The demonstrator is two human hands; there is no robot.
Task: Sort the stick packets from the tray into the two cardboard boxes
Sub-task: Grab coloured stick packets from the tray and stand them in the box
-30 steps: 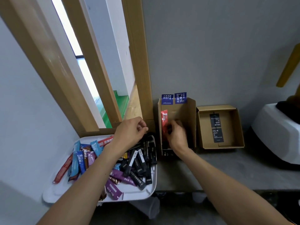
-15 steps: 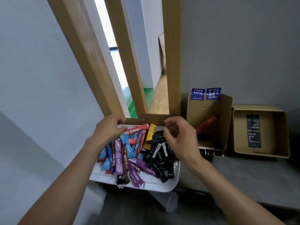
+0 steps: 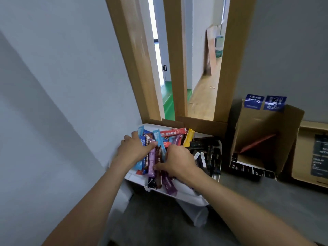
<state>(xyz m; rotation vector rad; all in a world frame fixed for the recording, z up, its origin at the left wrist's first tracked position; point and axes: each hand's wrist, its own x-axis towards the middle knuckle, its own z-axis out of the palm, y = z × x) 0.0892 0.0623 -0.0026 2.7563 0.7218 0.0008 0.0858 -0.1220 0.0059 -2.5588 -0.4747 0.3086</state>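
A white tray [image 3: 188, 193] holds a heap of stick packets, coloured ones [image 3: 174, 134] on its left half and black ones [image 3: 211, 153] on its right. My left hand [image 3: 133, 150] lies on the blue packets at the tray's left, fingers bent and thumb against a light blue packet [image 3: 158, 137]; any grip is hidden. My right hand [image 3: 177, 164] is in the middle of the heap and pinches a brown packet [image 3: 158, 176] between thumb and fingers. To the right, the tall cardboard box [image 3: 255, 128] holds a red packet [image 3: 257, 143]. The low cardboard box [image 3: 304, 153] is cut by the frame edge.
The tray overhangs the front edge of the grey ledge [image 3: 266, 194]. A white wall [image 3: 62, 103] stands close on the left. Wooden door posts [image 3: 177, 68] rise behind the tray, with a corridor beyond.
My right hand left the tall box, where the red packet stays leaning, and came down into the tray's heap. My left hand shifted onto the blue packets. The view swung left.
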